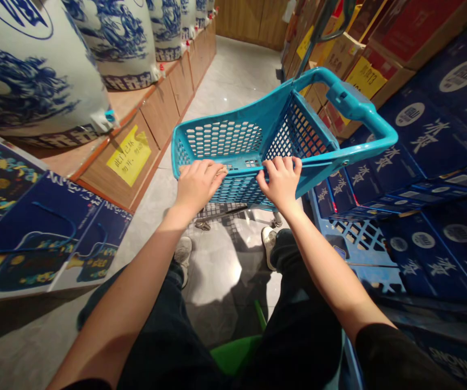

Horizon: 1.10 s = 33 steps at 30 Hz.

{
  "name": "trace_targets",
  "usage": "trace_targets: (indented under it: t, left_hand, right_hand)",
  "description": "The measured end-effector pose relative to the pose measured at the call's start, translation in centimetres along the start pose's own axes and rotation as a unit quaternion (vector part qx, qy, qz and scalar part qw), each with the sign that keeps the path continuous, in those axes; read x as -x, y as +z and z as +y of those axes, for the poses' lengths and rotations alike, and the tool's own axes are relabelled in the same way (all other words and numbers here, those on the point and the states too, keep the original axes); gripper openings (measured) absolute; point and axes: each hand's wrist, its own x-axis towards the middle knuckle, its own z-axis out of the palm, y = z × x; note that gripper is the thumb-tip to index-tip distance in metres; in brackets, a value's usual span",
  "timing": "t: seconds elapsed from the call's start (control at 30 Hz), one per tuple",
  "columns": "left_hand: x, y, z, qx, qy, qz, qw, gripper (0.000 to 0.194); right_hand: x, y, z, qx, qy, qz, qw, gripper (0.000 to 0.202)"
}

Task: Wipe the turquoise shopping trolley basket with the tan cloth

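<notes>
At far left, dark blue gift boxes (83, 233) with looped cords, near a wooden stand (180, 81) bearing a row of blue-and-white jars (30, 81) with small taps. On the stand's front, a yellow notice (130, 155). Then, at the near side of a blue shopping cart (271, 116), both hands, well apart. Left hand (196, 187) closed over the rim, fingers side by side; too unclear to tell what pale edge shows beneath. Below, pale shoes (269, 246) on the tiled floor (233, 70), and a green object (237, 352) between dark-trousered legs. Right hand (281, 183) also closed over the rim, fingers slightly spread, thumb on the near side. Cart in the aisle, directly ahead, with basket seemingly bare and a looped handle (379, 127) towards the right. Farther right, a lattice-topped blue pallet (350, 254), stacked navy boxes (420, 135) with white lettering, and red and brown cartons (412, 32) above.
</notes>
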Motion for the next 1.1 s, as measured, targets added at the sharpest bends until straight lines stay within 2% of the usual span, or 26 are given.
trace_targets:
  t: [0.07,0.17,0.23,0.3,0.37,0.47,0.53,0.6,0.7,0.83,0.9,0.93,1.0,1.1]
  left_hand:
    - [0.0,-0.5,-1.4,-0.008,-0.022,-0.001,1.000,0.042]
    - [-0.1,-0.9,-3.3,-0.015,-0.106,0.025,0.994,0.041]
    - [-0.2,-0.7,-3.6,-0.021,-0.147,0.034,0.988,0.038]
    - [-0.3,-0.2,-2.9,-0.025,-0.156,0.041,0.987,0.037]
    - [-0.5,0.4,-1.3,-0.017,-0.140,0.056,0.988,0.037]
    - [-0.5,1.1,1.9,0.011,-0.078,0.066,0.995,0.034]
    - [-0.6,1.1,3.4,0.019,-0.019,0.041,0.999,0.033]
    - [-0.6,0.8,3.6,0.021,0.023,0.007,0.999,0.036]
    - [-0.6,-0.2,1.1,0.019,0.007,-0.009,1.000,0.039]
    - [-0.5,-1.1,-3.5,-0.013,-0.142,0.043,0.989,0.040]
    - [-0.4,-1.1,-4.1,-0.015,-0.193,0.046,0.980,0.039]
    - [-0.3,-1.0,-3.7,-0.013,-0.196,0.041,0.980,0.038]
    - [0.0,-0.6,-2.2,-0.009,-0.157,0.034,0.987,0.037]
    - [0.3,-0.2,0.4,-0.001,-0.047,0.026,0.999,0.039]
  right_hand:
    - [0.0,-0.1,0.3,0.002,-0.009,0.002,1.000,0.029]
    - [-0.2,-0.2,0.1,-0.002,-0.013,-0.008,1.000,0.030]
    - [-0.4,-0.3,-0.4,-0.004,-0.008,-0.013,1.000,0.029]
    - [-0.4,-0.3,-1.1,-0.004,0.001,-0.016,1.000,0.027]
    - [-0.5,-0.4,-1.6,-0.005,0.007,-0.021,1.000,0.026]
    - [-0.4,-0.6,-2.1,-0.005,0.003,-0.030,1.000,0.027]
    - [-0.4,-0.6,-2.1,0.000,-0.003,-0.030,1.000,0.028]
    - [-0.3,-0.7,-1.9,0.005,-0.013,-0.026,1.000,0.028]
    - [-0.2,-0.8,-1.7,0.009,-0.032,-0.028,0.999,0.029]
    - [-0.3,-0.8,-1.8,0.016,-0.029,-0.040,0.999,0.029]
    - [-0.3,-0.7,-2.0,0.020,-0.022,-0.045,0.999,0.029]
    - [-0.4,-0.7,-2.1,0.022,-0.020,-0.047,0.998,0.028]
    - [-0.4,-0.7,-2.3,0.025,-0.015,-0.047,0.998,0.027]
    - [-0.4,-0.6,-2.1,0.031,-0.013,-0.045,0.998,0.026]
